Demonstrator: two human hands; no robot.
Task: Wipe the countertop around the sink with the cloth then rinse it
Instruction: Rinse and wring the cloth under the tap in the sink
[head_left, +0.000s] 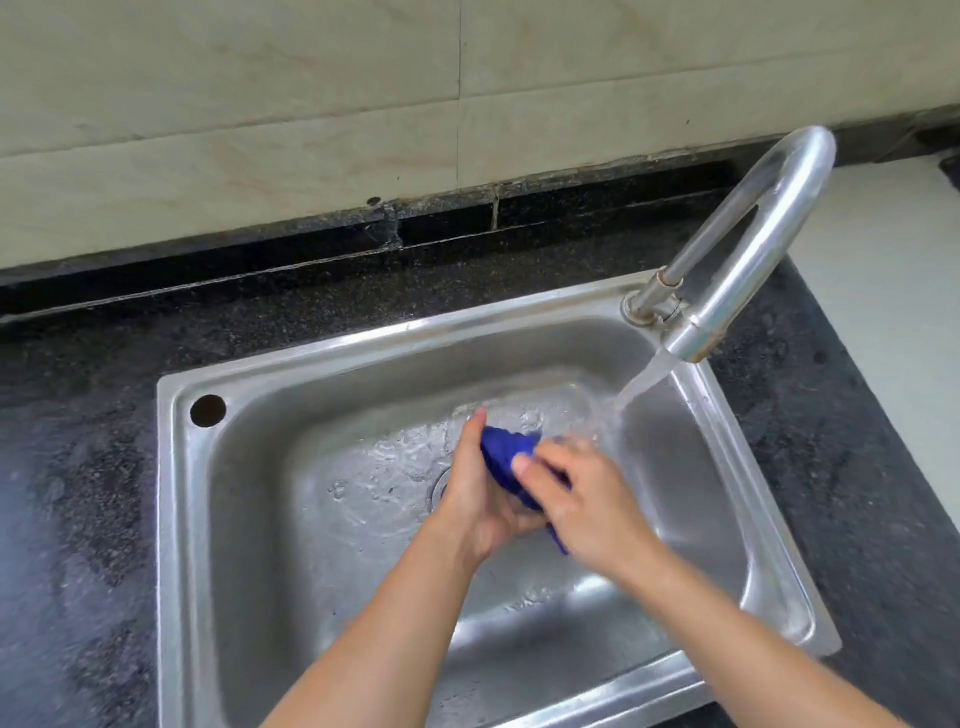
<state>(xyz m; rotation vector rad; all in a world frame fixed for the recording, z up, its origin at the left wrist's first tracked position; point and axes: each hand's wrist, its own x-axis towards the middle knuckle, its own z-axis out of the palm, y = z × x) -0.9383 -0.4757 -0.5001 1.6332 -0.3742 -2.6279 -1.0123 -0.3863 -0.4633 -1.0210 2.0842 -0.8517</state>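
Rinsing | my left hand (480, 493) and right hand (582, 499) both clench the cloth (506, 452) over the sink (270, 519), beside the water (639, 384), so it drains inside.

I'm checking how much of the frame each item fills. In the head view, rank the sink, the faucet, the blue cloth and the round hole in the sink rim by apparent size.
1. sink
2. faucet
3. blue cloth, mostly hidden between the left hand and right hand, so its full size is unclear
4. round hole

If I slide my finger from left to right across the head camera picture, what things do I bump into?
Round hole in the steel sink rim → left hand → crumpled blue cloth → right hand → curved steel tap.
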